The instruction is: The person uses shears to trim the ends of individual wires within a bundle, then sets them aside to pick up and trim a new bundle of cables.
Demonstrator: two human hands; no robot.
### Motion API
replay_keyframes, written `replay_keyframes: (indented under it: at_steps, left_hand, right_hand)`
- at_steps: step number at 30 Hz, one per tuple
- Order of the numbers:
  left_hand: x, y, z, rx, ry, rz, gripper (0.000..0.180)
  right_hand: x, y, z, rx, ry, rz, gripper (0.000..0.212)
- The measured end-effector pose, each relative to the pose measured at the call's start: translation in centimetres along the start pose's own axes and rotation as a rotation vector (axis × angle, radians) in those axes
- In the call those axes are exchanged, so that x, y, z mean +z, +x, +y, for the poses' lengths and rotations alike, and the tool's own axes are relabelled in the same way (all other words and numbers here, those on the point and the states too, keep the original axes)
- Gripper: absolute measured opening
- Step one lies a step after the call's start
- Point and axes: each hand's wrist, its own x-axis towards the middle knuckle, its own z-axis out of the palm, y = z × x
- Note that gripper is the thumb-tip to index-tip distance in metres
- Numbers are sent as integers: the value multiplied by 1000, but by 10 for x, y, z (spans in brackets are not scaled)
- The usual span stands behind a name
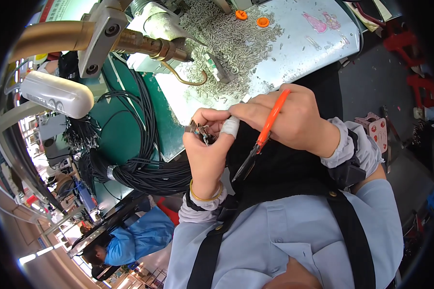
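Note:
My left hand [208,139] is closed on a small bunch of wire ends [203,133], with bits of metal among them. A white wrap [230,126] covers the tip of its thumb. My right hand [291,118] is closed too, its fingertips meeting those of the left; what they pinch there is hidden. Lying across the right hand is an orange-handled cutting tool [270,118], its dark blades pointing down toward my lap. Just beyond both hands, small silvery metal pieces [226,53] are heaped on a pale tabletop [306,53].
A machine arm with a metal nozzle [152,48] reaches over the heap from the left. Coils of black cable [140,178] lie at the left on a green surface [118,135]. Two orange rings [263,22] sit at the back. A person in blue [140,236] is at lower left.

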Motion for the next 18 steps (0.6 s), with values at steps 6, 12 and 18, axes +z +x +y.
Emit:
replay_keyframes:
  at_steps: [6, 12, 18]
  left_hand:
    - [8, -5, -1, 112, 101, 58, 19]
    - [10, -9, -6, 389, 268, 180, 20]
    - [13, -4, 1, 308, 168, 138, 24]
  right_hand:
    - [12, -4, 2, 98, 114, 19, 16]
    - [7, -3, -8, 630, 702, -172, 10]
    - [11, -8, -8, 617, 769, -60, 8]
